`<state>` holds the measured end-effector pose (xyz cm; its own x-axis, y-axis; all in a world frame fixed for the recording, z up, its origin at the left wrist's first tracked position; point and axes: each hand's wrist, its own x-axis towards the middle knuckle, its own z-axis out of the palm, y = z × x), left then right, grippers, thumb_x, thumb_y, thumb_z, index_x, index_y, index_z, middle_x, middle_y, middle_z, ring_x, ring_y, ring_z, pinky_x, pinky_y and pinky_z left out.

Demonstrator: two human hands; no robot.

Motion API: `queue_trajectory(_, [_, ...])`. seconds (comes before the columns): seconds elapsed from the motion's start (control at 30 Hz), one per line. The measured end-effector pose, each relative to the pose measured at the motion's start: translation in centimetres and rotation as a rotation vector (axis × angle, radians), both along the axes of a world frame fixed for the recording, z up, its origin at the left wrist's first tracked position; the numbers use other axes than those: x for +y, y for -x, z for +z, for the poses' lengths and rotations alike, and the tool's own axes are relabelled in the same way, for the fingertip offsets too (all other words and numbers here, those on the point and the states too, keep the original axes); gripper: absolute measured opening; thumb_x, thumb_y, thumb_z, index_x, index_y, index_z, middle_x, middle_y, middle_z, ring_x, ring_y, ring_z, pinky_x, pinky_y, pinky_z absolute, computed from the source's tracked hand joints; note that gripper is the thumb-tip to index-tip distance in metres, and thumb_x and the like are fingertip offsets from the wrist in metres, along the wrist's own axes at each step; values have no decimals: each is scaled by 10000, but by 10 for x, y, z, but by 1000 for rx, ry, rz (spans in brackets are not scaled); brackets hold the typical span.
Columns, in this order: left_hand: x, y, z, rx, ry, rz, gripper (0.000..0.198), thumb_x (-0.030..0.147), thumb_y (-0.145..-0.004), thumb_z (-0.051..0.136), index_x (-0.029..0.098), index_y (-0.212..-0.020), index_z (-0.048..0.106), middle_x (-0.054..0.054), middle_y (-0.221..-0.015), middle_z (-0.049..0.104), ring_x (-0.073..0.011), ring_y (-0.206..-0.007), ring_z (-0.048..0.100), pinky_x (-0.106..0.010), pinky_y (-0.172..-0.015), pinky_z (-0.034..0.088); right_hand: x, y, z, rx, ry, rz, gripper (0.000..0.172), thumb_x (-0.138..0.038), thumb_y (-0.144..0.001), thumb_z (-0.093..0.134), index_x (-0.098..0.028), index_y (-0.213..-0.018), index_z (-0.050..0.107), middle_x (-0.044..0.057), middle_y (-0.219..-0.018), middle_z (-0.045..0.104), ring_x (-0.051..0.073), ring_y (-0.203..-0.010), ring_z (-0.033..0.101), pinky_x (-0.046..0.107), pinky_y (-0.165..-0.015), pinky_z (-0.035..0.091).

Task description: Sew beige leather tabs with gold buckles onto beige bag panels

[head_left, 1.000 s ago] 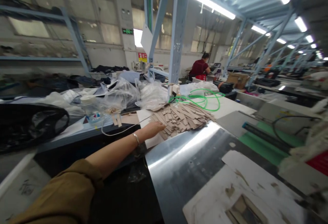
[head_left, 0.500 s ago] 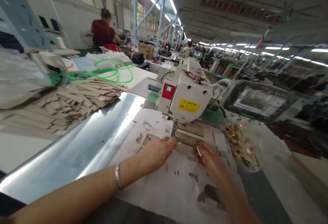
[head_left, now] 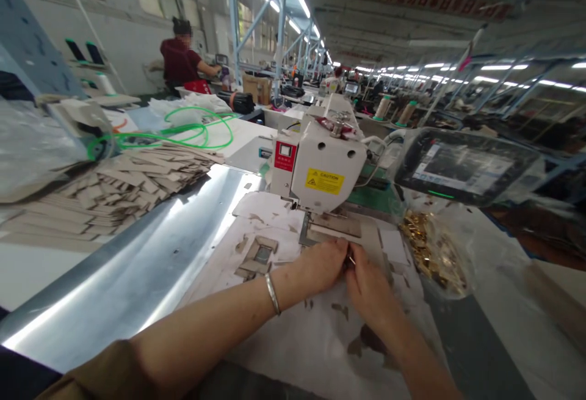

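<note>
My left hand (head_left: 320,264) and my right hand (head_left: 368,287) meet in front of a white sewing machine (head_left: 320,167), on a worn paper-covered work plate (head_left: 293,327). Both hands are closed in a pinch, fingertips touching over a small metal piece (head_left: 351,260) and, it seems, a tan strip that their fingers mostly hide. A silver bangle circles my left wrist. The machine's needle area lies just beyond my fingers.
A pile of tan strips (head_left: 119,189) lies at the left beside a shiny metal sheet (head_left: 151,265). A clear bag of gold metal parts (head_left: 430,253) sits at the right under a screen (head_left: 462,165). Green tubing (head_left: 183,134) coils behind. A person in dark red (head_left: 183,61) works farther back.
My left hand left the strip pile and came to the machine. Over the last half second both hands drew together until their fingertips touch.
</note>
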<state>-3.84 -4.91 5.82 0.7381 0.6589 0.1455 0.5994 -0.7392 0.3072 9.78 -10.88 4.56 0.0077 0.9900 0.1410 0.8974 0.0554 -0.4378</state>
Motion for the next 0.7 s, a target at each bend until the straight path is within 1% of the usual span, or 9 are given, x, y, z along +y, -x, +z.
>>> queue_trajectory(0.1, [2, 1, -3, -65, -195, -72, 150, 174, -964, 436, 121, -1079, 518, -98, -1027, 644, -227, -961, 640, -380, -885, 512, 4, -17, 4, 74, -31, -47, 293, -256, -864, 349, -206, -1052, 568, 82, -860, 703, 269, -810, 667, 355, -723, 464])
queue_trajectory(0.17, [0, 3, -9, -73, -358, -105, 231, 178, -995, 373, 120, -1158, 525, -102, -1112, 630, -243, -1102, 578, -439, -1044, 394, 10, -33, 5, 197, -31, -51, 217, -356, -856, 422, -228, -895, 594, 46, -805, 691, 238, -787, 654, 320, -716, 465])
queue_trajectory(0.2, [0, 4, -13, -69, -400, -103, 287, 194, -1000, 370, 115, -1245, 496, -109, -1188, 612, -250, -1170, 539, -451, -1093, 334, 14, -41, 4, 256, -18, -55, 228, -413, -841, 469, -228, -839, 603, 35, -778, 682, 224, -760, 645, 304, -699, 463])
queue_trajectory(0.27, [0, 5, -25, -54, -403, -57, 448, 279, -995, 416, 99, -1403, 379, -134, -1362, 527, -266, -1278, 462, -446, -1129, 278, 24, -56, 2, 344, 26, -96, 308, -513, -785, 550, -216, -770, 629, 19, -687, 644, 196, -662, 605, 284, -623, 442])
queue_trajectory(0.37, [5, 5, -41, -23, -349, -21, 654, 480, -967, 450, 108, -1481, 292, -139, -1510, 389, -295, -1380, 354, -447, -1134, 263, 38, -73, -3, 422, 114, -208, 382, -572, -728, 589, -197, -746, 657, -23, -532, 513, 148, -508, 482, 262, -499, 354])
queue_trajectory(0.47, [13, 1, -48, -9, -343, -28, 679, 567, -969, 382, 143, -1493, 299, -115, -1536, 364, -295, -1411, 311, -465, -1142, 238, 51, -81, -6, 531, 189, -285, 411, -588, -693, 614, -185, -768, 649, -56, -485, 427, 116, -448, 385, 245, -450, 288])
queue_trajectory(0.57, [23, -5, -48, 17, -316, -26, 672, 590, -969, 360, 150, -1477, 347, -109, -1521, 394, -283, -1396, 345, -464, -1136, 254, 62, -84, -8, 593, 221, -334, 402, -573, -646, 652, -181, -734, 623, -76, -456, 372, 96, -417, 321, 235, -420, 233])
queue_trajectory(0.63, [29, -9, -48, 23, -285, -15, 679, 601, -964, 366, 146, -1468, 367, -105, -1509, 414, -278, -1383, 369, -457, -1133, 265, 68, -85, -10, 587, 225, -354, 389, -559, -639, 659, -180, -716, 618, -79, -447, 361, 91, -408, 306, 231, -409, 215])
queue_trajectory(0.7, [36, -9, -49, 13, -272, -16, 681, 606, -961, 368, 148, -1466, 373, -100, -1507, 420, -275, -1388, 364, -455, -1137, 262, 73, -87, -13, 533, 201, -343, 383, -557, -663, 635, -176, -702, 625, -67, -447, 386, 96, -406, 330, 231, -404, 236])
